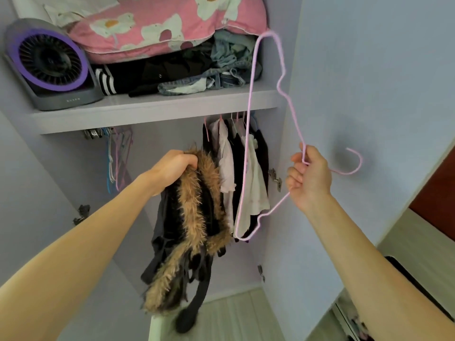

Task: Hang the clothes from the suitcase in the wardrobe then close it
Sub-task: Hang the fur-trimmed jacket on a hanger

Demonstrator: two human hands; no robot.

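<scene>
My left hand [172,168] grips a black garment with a brown fur trim [194,232] by its top; it dangles in front of the open wardrobe. Held up to the right, my right hand [309,177] is closed on the neck of a pink wire hanger [248,134], which is turned on end with its hook pointing right. Inside the wardrobe, several white and black clothes [236,173] hang on hangers under the shelf [152,114]. The suitcase [418,281] shows only as a dark edge at lower right.
A grey and purple fan [49,62], a pink flowered pillow [157,28] and a heap of folded clothes sit on the shelf. Several empty hangers [118,161] hang at the left of the rail. The wardrobe's side panel [369,94] stands right of the hanger.
</scene>
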